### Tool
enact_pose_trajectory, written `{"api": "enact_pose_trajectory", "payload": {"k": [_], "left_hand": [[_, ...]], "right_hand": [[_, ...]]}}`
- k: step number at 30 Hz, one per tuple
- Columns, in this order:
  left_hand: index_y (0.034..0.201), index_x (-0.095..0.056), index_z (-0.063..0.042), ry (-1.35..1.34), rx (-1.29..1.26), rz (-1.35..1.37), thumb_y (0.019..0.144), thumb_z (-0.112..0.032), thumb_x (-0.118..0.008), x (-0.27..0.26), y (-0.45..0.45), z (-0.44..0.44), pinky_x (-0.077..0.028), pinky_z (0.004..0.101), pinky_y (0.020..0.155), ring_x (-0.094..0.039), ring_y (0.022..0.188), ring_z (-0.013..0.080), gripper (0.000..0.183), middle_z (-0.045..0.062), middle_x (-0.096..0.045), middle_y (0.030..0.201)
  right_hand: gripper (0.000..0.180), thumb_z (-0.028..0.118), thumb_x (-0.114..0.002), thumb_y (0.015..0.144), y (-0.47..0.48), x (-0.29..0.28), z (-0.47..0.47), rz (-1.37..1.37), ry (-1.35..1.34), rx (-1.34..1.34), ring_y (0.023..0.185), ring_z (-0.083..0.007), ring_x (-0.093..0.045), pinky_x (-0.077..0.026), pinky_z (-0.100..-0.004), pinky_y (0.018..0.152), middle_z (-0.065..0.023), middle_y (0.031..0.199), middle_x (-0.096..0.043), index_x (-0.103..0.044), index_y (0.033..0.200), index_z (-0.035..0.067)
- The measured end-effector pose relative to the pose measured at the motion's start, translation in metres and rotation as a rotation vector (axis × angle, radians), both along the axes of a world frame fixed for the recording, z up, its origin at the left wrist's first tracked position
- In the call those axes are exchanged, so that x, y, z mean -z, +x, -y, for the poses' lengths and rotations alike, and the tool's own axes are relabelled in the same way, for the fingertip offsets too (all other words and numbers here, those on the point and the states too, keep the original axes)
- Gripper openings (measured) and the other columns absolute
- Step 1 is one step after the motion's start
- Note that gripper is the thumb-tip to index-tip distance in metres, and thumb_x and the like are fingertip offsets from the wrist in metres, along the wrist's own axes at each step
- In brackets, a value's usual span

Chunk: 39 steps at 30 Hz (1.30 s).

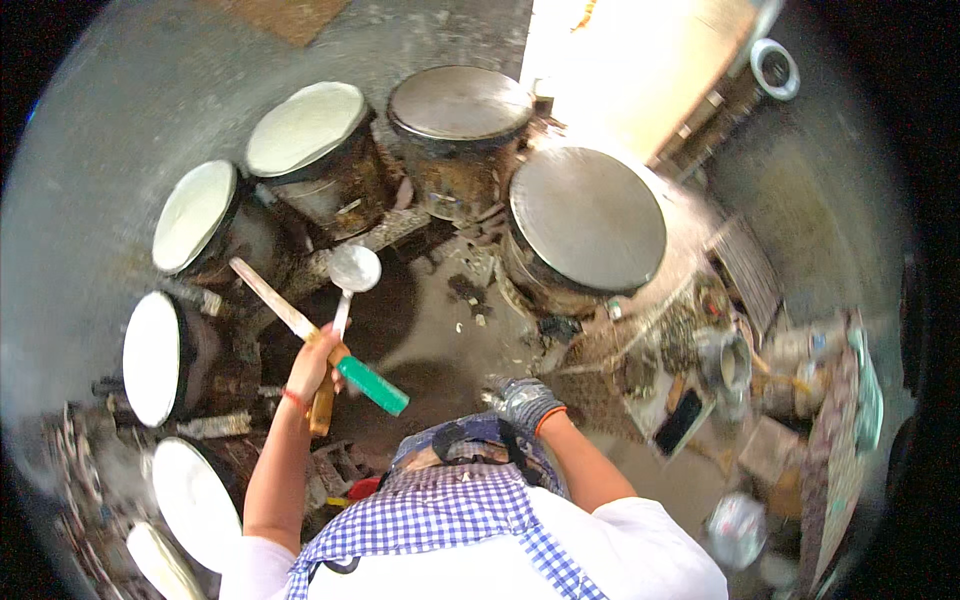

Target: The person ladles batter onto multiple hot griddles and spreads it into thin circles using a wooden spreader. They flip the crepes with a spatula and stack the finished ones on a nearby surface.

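My bare left hand [321, 358] grips two tools together. One is a long flat spatula with a pale blade [271, 297] and a green-wrapped handle [373, 385]. The other is a ladle, its bowl [355, 268] whitish and its wooden handle [321, 411] below my palm. Beyond the tools stand round drum stoves with flat griddle tops. Pale, batter-like layers cover the left griddle [193, 216] and its neighbour [306, 127]. Bare metal shows on the top-centre griddle [461, 101] and the right griddle [589, 217]. My right hand [521, 397], in a grey knit glove, hovers by my knee; its fingers are blurred.
More white-topped griddles [152, 360] curve down my left side. At right, a dark phone [681, 421] lies near a metal pot [726, 361] and clutter. A clear plastic bag [737, 529] sits lower right. Scraps dot the floor [450, 315]; a bright doorway [607, 67] opens ahead.
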<state>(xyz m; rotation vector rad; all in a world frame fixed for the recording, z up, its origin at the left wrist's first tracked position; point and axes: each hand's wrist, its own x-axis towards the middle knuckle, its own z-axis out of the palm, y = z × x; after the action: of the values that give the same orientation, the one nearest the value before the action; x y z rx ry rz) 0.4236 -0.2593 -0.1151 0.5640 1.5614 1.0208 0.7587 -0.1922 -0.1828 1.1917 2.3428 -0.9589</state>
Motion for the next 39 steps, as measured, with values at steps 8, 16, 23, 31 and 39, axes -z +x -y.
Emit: {"api": "enact_pose_trajectory", "payload": {"k": [8,16,23,31,39], "left_hand": [[0.136,-0.043,-0.014,0.002,-0.547,-0.137,0.098,-0.032,-0.042,-0.007,0.093,0.123,-0.037,0.0196,0.039,-0.045,0.046,0.0054,0.042,-0.002,-0.051,0.069],[0.130,-0.040,-0.007,0.254,-1.060,0.029,0.088,-0.063,-0.040,-0.009,0.178,0.275,-0.042,0.0196,0.043,-0.052,0.055,0.0079,0.070,-0.001,-0.053,0.078],[0.111,-0.045,-0.009,0.129,-1.706,0.008,0.095,-0.035,-0.050,0.028,0.268,0.459,-0.043,0.0226,0.039,-0.047,0.045,0.0079,0.031,0.000,-0.047,0.066],[0.120,-0.050,-0.014,-0.188,-2.039,0.089,0.091,-0.024,-0.050,0.049,0.340,0.550,-0.023,0.0210,0.037,-0.031,0.045,0.0043,0.031,-0.006,-0.033,0.059],[0.113,-0.048,-0.008,-0.302,-1.559,0.122,0.088,-0.016,-0.046,0.126,0.306,0.637,-0.034,0.0273,0.034,-0.037,0.040,0.0104,0.026,-0.001,-0.038,0.056]], "right_hand": [[0.086,0.059,-0.050,0.084,-0.127,-0.116,0.006,-0.467,-0.593,-0.629,0.114,-0.0402,-0.051,-0.042,-0.0432,0.094,-0.0278,0.125,-0.051,-0.019,0.145,0.006],[0.058,0.031,-0.060,0.087,-0.163,-0.097,0.146,-0.668,-0.816,-0.848,0.109,-0.0350,-0.056,-0.045,-0.0369,0.092,-0.0220,0.122,-0.055,-0.041,0.135,0.004],[0.035,0.024,-0.053,0.092,-0.194,-0.014,0.271,-0.548,-0.372,-1.272,0.104,-0.0342,-0.059,-0.047,-0.0384,0.088,-0.0200,0.115,-0.059,-0.055,0.122,0.006],[0.044,0.038,-0.040,0.095,-0.180,-0.008,0.342,-0.343,-0.522,-1.298,0.109,-0.0348,-0.055,-0.043,-0.0382,0.093,-0.0169,0.122,-0.057,-0.051,0.128,0.011],[0.025,0.020,-0.048,0.081,-0.200,-0.006,0.370,-0.420,-0.034,-1.516,0.074,-0.0361,-0.063,-0.049,-0.0459,0.064,-0.0172,0.081,-0.066,-0.065,0.095,0.007]]}}
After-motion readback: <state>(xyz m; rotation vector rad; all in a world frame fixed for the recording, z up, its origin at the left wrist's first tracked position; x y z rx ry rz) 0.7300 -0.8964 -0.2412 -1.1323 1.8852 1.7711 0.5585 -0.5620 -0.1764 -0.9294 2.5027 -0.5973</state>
